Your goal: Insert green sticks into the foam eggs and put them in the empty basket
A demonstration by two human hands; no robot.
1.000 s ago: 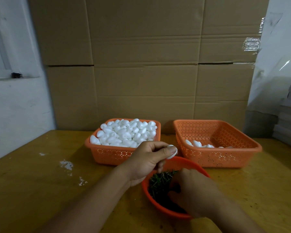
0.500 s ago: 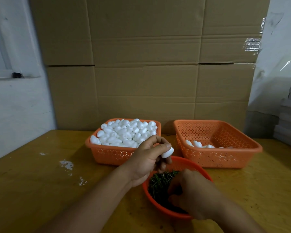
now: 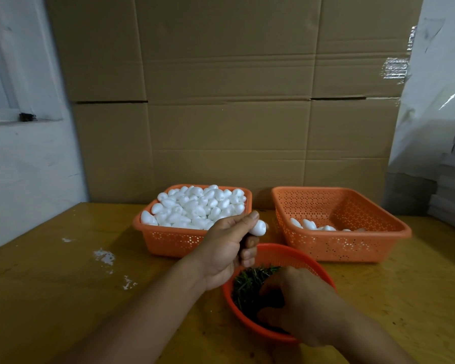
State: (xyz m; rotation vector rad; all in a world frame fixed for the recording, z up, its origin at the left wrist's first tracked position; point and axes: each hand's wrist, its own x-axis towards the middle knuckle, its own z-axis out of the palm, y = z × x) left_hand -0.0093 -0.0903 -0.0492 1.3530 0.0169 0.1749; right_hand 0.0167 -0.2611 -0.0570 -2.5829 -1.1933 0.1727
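While the right hand (image 3: 304,308) reaches down into the round orange plastic bowl (image 3: 317,270) nearest the viewer, its fingers are buried among the dark green sticks (image 3: 250,283) heaped there; whether they have pinched one cannot be told, since the back of the hand hides the tips. Just above the bowl's far rim, the left hand (image 3: 227,250) holds a single white foam egg (image 3: 258,228), thumb on top and fingers curled under, with the egg's rounded end poking out to the right.

So the step in hand looks like fetching a stick for the egg already picked. Next, I judge, the right hand must lift one stick clear of the tangle, bring its point to the exposed end of the egg, and push in straight; foam is soft, so a skewed push could tear it.

Further back on the yellow wooden table (image 3: 50,285) stand two square orange perforated baskets. The left basket (image 3: 174,239) is heaped with plain foam eggs (image 3: 197,204). The right basket (image 3: 352,244), the destination, holds only a few eggs (image 3: 309,224) against its near wall. Behind both rises a wall of brown cardboard boxes (image 3: 229,101).
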